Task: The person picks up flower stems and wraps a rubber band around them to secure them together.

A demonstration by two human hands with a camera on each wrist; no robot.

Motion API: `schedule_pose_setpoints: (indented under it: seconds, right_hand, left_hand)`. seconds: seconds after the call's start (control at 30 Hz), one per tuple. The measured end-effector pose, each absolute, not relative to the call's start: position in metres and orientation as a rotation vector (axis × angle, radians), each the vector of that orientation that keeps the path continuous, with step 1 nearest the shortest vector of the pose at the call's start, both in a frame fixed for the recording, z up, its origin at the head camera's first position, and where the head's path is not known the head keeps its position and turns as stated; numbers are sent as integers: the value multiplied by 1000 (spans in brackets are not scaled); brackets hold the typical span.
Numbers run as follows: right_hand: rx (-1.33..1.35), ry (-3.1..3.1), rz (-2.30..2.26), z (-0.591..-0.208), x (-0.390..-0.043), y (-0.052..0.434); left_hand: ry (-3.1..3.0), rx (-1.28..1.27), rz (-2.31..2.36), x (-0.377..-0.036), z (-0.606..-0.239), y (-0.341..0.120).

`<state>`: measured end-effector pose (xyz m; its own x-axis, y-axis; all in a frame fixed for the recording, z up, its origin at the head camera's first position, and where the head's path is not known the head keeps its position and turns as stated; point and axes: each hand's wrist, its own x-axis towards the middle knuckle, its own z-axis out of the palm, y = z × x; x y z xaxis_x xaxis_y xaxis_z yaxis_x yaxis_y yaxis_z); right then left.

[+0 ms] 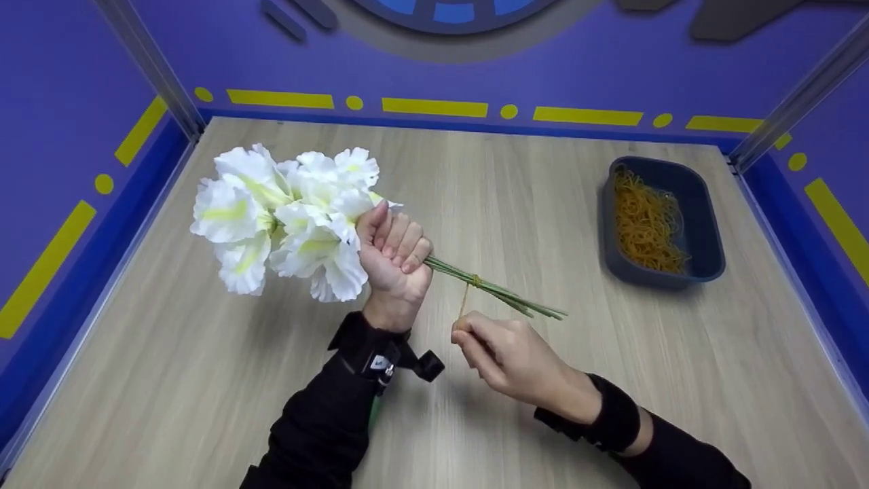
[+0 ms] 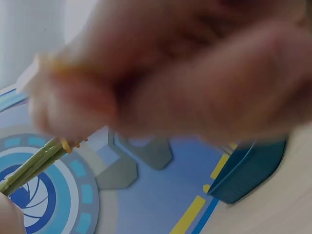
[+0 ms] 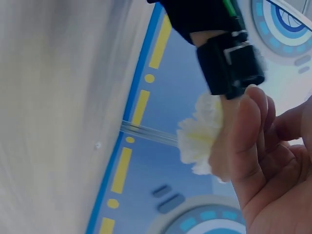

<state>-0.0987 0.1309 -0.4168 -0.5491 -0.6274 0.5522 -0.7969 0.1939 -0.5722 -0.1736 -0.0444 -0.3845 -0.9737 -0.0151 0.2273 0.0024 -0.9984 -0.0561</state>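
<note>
Left hand (image 1: pixel 396 257) clamps the stems (image 1: pixel 499 292) just below the blooms (image 1: pixel 285 221); right hand (image 1: pixel 506 353) pinches the band (image 1: pixel 466 299) taut beneath them, bare table (image 1: pixel 543 204) all round, tray (image 1: pixel 706 224) well apart.

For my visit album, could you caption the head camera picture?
Left hand grips a bunch of white flowers while the right hand pulls a rubber band looped round the stems.

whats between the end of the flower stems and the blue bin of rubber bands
Only bare wooden table lies between the stem tips and the bin. The head view shows this plainly.
</note>
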Motion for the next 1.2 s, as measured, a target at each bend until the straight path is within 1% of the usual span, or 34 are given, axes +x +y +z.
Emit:
schedule_pose_setpoints:
  seconds: [0.33,0.43,0.6,0.8,1.0,1.2]
  right_hand:
    - [1370,-2031,884,-389,-96,146]
    - [1380,-1962,856,-382,-95,149]
    - [1368,-1871,894,-370,-99,157]
    - [1222,-1840,867,-359,-115,174]
    - [1069,-1879,779,-364,-135,189]
    - [1041,-2016,696,-380,-156,194]
  left_hand:
    - [102,-256,-3133,-182,-389,-50]
    - [45,-237,-3142,-182,-390,-50]
    - [-157,-304,-3204,-176,-388,-45]
    - [-456,-451,-3382,-165,-382,-40]
    - [-675,-548,-3564,-157,-376,-37]
    - [-678,-564,-3666,-152,-375,-32]
